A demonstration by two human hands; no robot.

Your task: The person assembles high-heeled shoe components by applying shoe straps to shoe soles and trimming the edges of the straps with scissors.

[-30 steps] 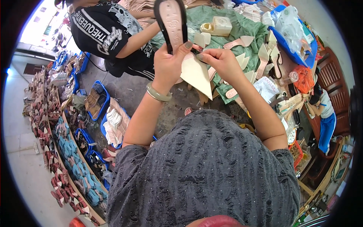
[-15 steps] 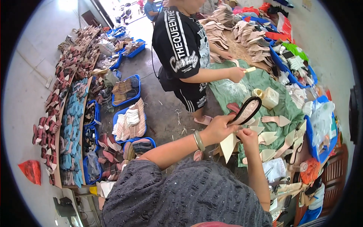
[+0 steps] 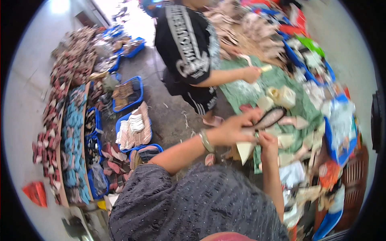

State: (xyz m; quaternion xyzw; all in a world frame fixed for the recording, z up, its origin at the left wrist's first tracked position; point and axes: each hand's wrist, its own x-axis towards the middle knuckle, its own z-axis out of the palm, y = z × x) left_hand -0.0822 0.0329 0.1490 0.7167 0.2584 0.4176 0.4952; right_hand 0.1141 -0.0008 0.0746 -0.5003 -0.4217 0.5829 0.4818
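Observation:
My left hand (image 3: 235,127) grips a black shoe sole (image 3: 269,118) with a pale inner face, held over the near edge of the green-covered table (image 3: 241,93). My right hand (image 3: 266,140) is just below it, fingers pinched at the sole's lower end, with a cream sheet (image 3: 244,150) hanging under both hands. A metal bracelet (image 3: 206,140) sits on my left wrist. The picture is blurred, so the right hand's exact hold is unclear.
A person in a black printed shirt (image 3: 189,44) stands at the table's far side, a hand (image 3: 252,74) holding a pale piece. Tape rolls (image 3: 281,95) and pink soles lie on the table. Blue crates (image 3: 128,92) and racks of shoes (image 3: 72,132) line the floor left.
The view has swung left and down. My hands with the sole have dropped from high in the picture to the table's near edge; the sole now lies flatter.

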